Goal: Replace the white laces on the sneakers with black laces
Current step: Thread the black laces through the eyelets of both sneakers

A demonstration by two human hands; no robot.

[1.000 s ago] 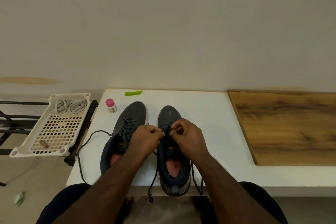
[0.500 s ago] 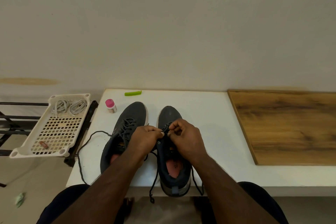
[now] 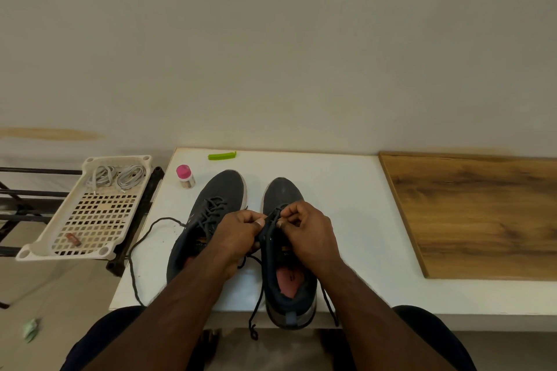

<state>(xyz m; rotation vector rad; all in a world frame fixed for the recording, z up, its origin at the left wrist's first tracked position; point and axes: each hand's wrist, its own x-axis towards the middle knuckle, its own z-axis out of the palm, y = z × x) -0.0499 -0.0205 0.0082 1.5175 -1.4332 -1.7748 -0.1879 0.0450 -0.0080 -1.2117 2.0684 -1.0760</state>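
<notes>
Head view: your left hand point(image 3: 238, 230) and right hand point(image 3: 307, 232) meet over the right sneaker point(image 3: 286, 253), each pinching its black lace point(image 3: 269, 220); the left sneaker point(image 3: 208, 220) lies beside your left hand; white laces point(image 3: 116, 176) sit far left in the tray point(image 3: 54, 238).

Soft even light, faint shadows, wide-angle bowing at edges.

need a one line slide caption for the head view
Both hands, left hand and right hand, pinch the black lace over the right dark grey sneaker on the white table.
</notes>
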